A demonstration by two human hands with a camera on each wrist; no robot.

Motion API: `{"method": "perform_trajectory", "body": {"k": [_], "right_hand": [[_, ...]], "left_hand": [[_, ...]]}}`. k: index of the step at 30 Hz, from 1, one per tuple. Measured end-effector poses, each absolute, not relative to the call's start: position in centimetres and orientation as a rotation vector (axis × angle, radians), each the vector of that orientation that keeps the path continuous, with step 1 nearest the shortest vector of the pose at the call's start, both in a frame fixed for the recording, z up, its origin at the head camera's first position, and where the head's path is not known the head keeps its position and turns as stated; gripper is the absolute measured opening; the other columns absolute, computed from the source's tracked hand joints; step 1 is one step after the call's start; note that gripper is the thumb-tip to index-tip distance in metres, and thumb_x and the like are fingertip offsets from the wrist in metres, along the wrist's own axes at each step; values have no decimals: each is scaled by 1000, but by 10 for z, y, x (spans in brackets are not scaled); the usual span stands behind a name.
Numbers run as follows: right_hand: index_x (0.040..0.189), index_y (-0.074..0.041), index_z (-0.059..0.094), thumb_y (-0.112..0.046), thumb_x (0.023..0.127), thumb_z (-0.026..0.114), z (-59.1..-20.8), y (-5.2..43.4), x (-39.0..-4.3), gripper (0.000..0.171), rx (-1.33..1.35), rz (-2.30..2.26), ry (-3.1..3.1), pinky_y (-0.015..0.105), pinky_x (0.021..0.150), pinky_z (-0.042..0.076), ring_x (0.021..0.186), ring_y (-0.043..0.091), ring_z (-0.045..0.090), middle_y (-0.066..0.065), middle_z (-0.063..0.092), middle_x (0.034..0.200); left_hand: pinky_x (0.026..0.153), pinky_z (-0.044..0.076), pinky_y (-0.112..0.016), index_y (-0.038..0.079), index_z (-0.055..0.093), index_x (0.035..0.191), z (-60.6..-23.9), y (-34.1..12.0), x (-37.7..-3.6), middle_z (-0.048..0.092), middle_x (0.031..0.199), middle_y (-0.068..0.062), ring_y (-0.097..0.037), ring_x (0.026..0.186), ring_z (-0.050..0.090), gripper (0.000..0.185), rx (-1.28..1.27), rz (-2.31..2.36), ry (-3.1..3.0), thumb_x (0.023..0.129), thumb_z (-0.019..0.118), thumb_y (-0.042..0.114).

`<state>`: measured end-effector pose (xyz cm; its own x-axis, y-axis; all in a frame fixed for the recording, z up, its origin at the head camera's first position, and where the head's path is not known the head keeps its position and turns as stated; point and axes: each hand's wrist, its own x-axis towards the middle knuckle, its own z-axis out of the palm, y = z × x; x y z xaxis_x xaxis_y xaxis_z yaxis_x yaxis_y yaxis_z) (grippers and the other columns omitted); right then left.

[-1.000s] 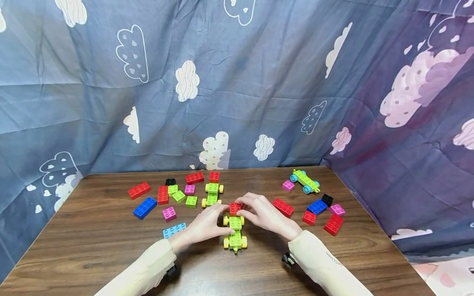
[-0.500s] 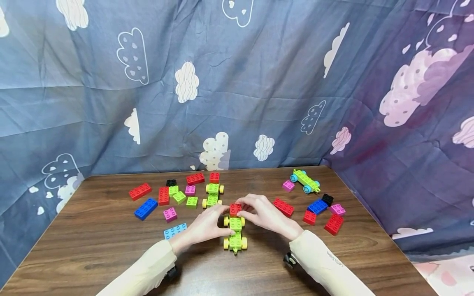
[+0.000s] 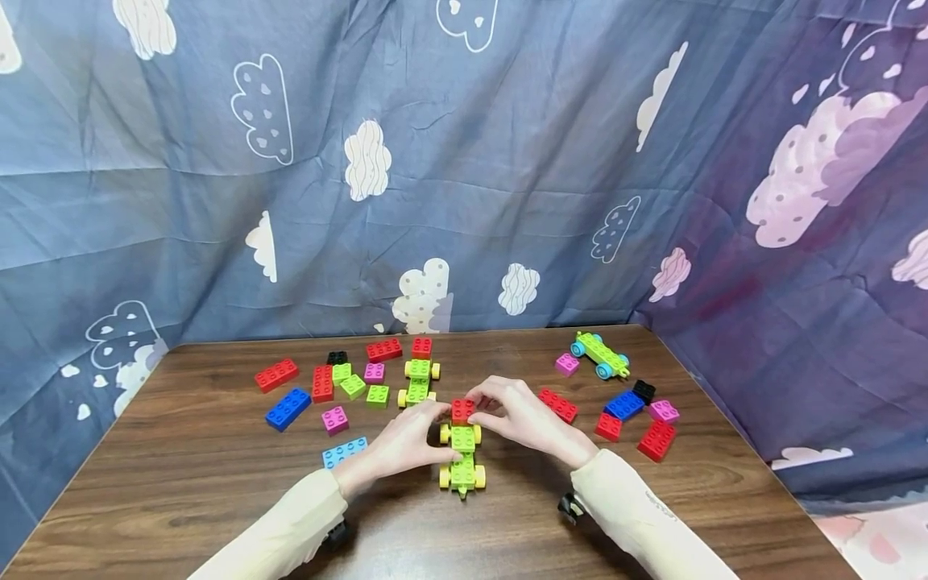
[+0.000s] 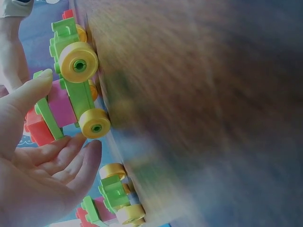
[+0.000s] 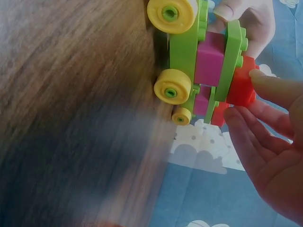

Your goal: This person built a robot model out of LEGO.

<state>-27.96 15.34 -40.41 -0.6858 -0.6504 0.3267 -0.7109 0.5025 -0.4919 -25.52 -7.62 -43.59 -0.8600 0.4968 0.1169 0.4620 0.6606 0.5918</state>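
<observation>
A toy car with a green wheeled base (image 3: 462, 477) and yellow wheels stands on the table before me. In the right wrist view, a pink brick (image 5: 209, 61) sits on the base under a green plate (image 5: 230, 61). On the plate's far end is a red brick (image 3: 461, 411). My right hand (image 3: 528, 417) pinches this red brick between thumb and fingers. My left hand (image 3: 406, 443) grips the green plate from the left, thumb on the near edge and fingertips by the far end, as the left wrist view shows.
A second yellow-wheeled car (image 3: 418, 387) stands just behind. Loose bricks lie left, among them a blue brick (image 3: 287, 409) and a light blue brick (image 3: 345, 451). Rightward are a red brick (image 3: 557, 405), several other bricks and a blue-wheeled base (image 3: 599, 354). A cloud-patterned curtain (image 3: 464, 201) hangs behind.
</observation>
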Motion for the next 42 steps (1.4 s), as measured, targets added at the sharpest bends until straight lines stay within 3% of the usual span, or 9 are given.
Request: {"method": "perform_trajectory", "body": {"k": [13, 20, 31, 42], "right_hand": [[109, -6, 69, -14, 90, 73, -406, 152, -277, 22, 1181, 860, -2613, 28, 80, 58, 90, 15, 67, 5, 70, 102], [111, -7, 69, -15, 90, 73, -408, 153, -279, 23, 1193, 875, -2595, 30, 79, 59, 89, 15, 68, 5, 71, 104], [110, -7, 70, -15, 89, 74, -411, 155, -283, 23, 1224, 889, -2537, 29, 77, 59, 87, 15, 68, 4, 71, 102], [109, -9, 70, -15, 88, 75, -412, 158, -285, 23, 1184, 907, -2544, 29, 77, 59, 87, 15, 68, 3, 71, 102]], "left_hand": [[111, 39, -61, 1, 50, 141, -435, -79, -251, 48, 148, -24, -43, 142, 39, 77, 816, 935, 2791, 83, 77, 45], [103, 49, -51, -1, 52, 138, -438, -85, -247, 57, 134, -17, -31, 124, 56, 78, 932, 827, 2840, 82, 78, 46], [104, 49, -45, -3, 55, 136, -438, -89, -243, 56, 136, -13, -26, 124, 55, 78, 1019, 671, 2863, 80, 80, 45], [96, 54, -49, 1, 57, 135, -436, -85, -244, 56, 137, -12, -27, 125, 54, 74, 1045, 603, 2897, 81, 79, 46]]}}
